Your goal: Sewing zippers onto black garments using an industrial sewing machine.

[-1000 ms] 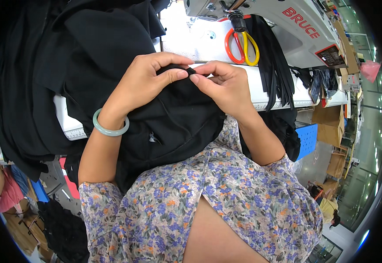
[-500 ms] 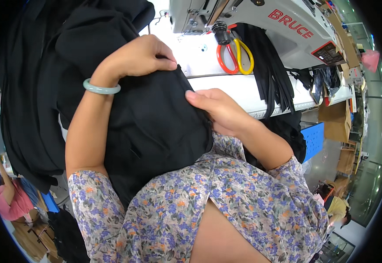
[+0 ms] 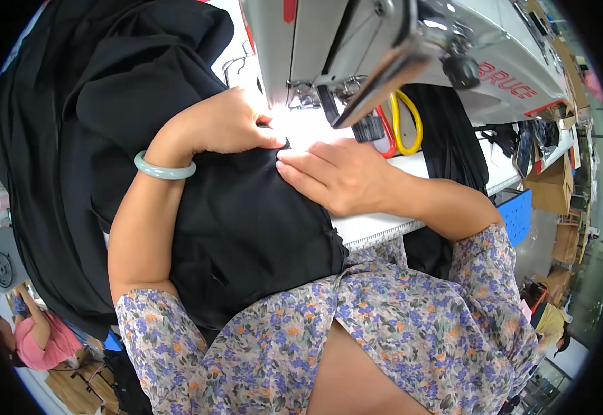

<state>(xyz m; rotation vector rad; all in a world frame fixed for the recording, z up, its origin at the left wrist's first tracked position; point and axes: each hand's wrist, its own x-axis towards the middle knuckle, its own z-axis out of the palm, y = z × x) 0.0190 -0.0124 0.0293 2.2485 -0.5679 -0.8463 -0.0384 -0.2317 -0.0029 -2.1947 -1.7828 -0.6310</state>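
Observation:
Black fabric (image 3: 253,214) spreads over the white table and my lap, with its edge running below the sewing machine (image 3: 301,48). My left hand (image 3: 229,124), a pale green bangle on its wrist, pinches that edge close to the needle area. Across from it, my right hand (image 3: 343,176) has its fingers pressed together, their tips on the same edge, almost touching the left fingertips. The machine's lamp lights the spot brightly, so the needle and presser foot do not show clearly.
Scissors with red and yellow handles (image 3: 412,128) lie behind the machine head. Black strips (image 3: 447,138) hang over the table edge beside them. More black cloth (image 3: 39,173) is heaped at the left. A blue crate (image 3: 516,216) and a cardboard box (image 3: 550,185) stand at the right.
Both hands are now nearer the machine head in view. My right hand has moved from the fabric's right side up to the edge beside my left fingers. The lamp glare is stronger.

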